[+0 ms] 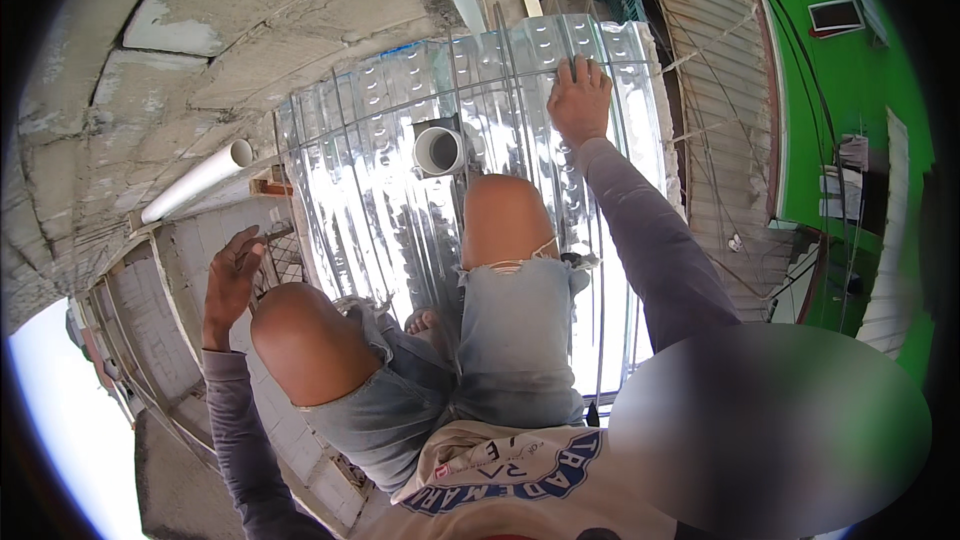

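Observation:
Corrugated, shiny metal sheeting [330, 190] lies beneath me, crossed by thin steel bars [510, 76]. My right hand [580, 100] is at its upper right, fingers bent over a bar where bars cross. My left hand [232, 275] is raised beside my bare left knee [305, 340], fingers curved and apart, holding nothing visible. A short white pipe [437, 150] stands upright in the sheeting, just above my right knee [505, 220]. My bare toes show between my legs.
A concrete block wall [170, 10] with a horizontal white pipe [195, 180] is at left, above a drop to lower blockwork [175, 290]. At right are rusty corrugated roofing [730, 140], hanging wires and a green wall [810, 120]. A blurred oval covers the lower right.

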`<state>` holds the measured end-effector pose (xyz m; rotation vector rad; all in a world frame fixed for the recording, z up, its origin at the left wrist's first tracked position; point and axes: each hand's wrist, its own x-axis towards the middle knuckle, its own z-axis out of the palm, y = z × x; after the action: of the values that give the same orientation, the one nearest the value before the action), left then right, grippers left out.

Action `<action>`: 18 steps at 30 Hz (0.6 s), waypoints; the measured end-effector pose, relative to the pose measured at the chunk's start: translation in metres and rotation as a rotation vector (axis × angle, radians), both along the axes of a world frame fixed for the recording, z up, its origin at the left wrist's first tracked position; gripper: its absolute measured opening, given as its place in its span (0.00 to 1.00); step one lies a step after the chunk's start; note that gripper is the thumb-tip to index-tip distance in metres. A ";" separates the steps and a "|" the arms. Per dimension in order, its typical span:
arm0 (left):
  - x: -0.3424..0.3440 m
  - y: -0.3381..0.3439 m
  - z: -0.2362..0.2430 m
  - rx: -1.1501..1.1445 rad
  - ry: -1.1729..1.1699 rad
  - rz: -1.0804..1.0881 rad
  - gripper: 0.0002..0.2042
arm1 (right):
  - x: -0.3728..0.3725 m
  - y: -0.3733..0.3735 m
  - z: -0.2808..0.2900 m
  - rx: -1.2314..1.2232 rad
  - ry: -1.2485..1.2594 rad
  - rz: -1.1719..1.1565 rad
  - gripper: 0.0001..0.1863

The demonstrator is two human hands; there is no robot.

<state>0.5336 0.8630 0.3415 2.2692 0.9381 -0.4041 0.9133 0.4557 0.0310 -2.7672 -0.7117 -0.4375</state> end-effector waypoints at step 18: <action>0.015 0.043 -0.141 -0.150 0.104 -0.210 0.20 | -0.002 0.011 -0.010 -0.104 -0.016 -0.012 0.25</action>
<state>0.5484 0.9056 0.2009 2.2322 0.6956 -0.6670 0.9116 0.4667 0.0214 -2.8698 -0.7421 -0.4379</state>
